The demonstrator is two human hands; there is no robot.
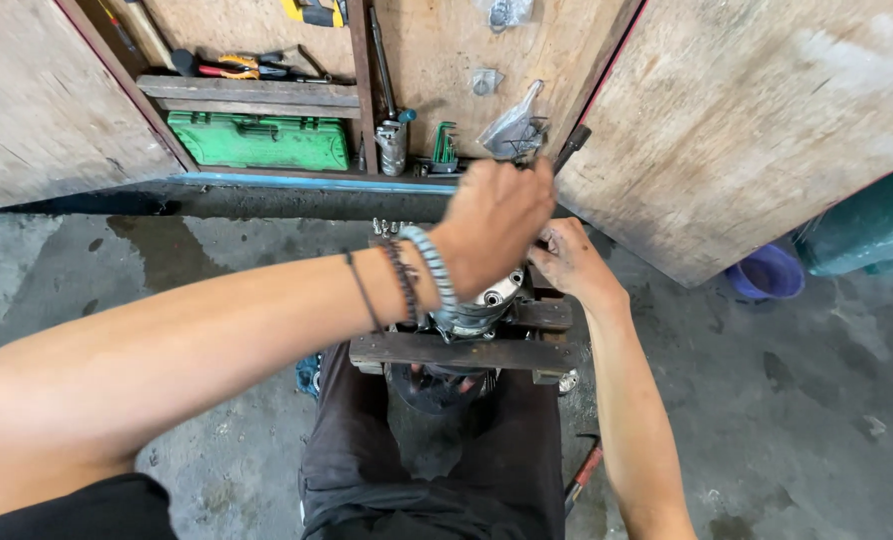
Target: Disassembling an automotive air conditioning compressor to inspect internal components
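Left hand: the left hand (495, 232) crosses over the middle of the scene, clenched round the black handle of a slim dark tool (570, 148); the tool's working end is hidden behind the fist.
Right hand: the right hand (570, 262) lies just right of the left one, its fingers (545, 243) tucked under the left hand, so I cannot tell whether they grasp anything.
Metal part: a round silver-grey metal machine part (487, 298) sits directly under the left hand, mostly covered by wrist and bracelets (only a rim shows).
Stand: the part rests on a dark wooden frame (457, 351) over the person's lap; its lower side is lost in shadow.
Behind the part: a green plastic tool case (259, 140) on the cupboard floor, far left of the metal part, under a shelf of pliers.
Edge: a blue plastic bucket (764, 272) right of the part, half cut off by a wooden door.
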